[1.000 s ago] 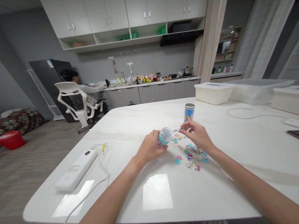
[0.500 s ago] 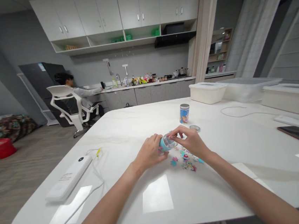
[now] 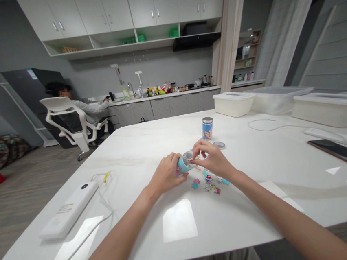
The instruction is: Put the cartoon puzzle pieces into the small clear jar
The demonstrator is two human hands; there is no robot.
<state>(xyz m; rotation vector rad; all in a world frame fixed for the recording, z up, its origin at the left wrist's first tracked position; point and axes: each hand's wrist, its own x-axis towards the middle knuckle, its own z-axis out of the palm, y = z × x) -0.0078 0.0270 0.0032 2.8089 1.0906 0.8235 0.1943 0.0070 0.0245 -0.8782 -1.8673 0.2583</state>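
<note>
Left hand (image 3: 167,172): grasping the tilted can (image 3: 182,164) | right hand (image 3: 212,159): fingertips together at its mouth, cannot tell if holding something | pieces (image 3: 208,178): loose on desk (image 3: 132,150)

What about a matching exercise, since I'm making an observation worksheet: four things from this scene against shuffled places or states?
Things
1. Left hand
2. Right hand
3. Farther jar
4. Puzzle pieces

Places or states
A. Upright and capped
B. Fingers at the open jar's mouth
C. Loose on the white table
D. Wrapped around the tilted open jar

Pairs: 1-D, 2-B, 3-A, 4-C
</note>
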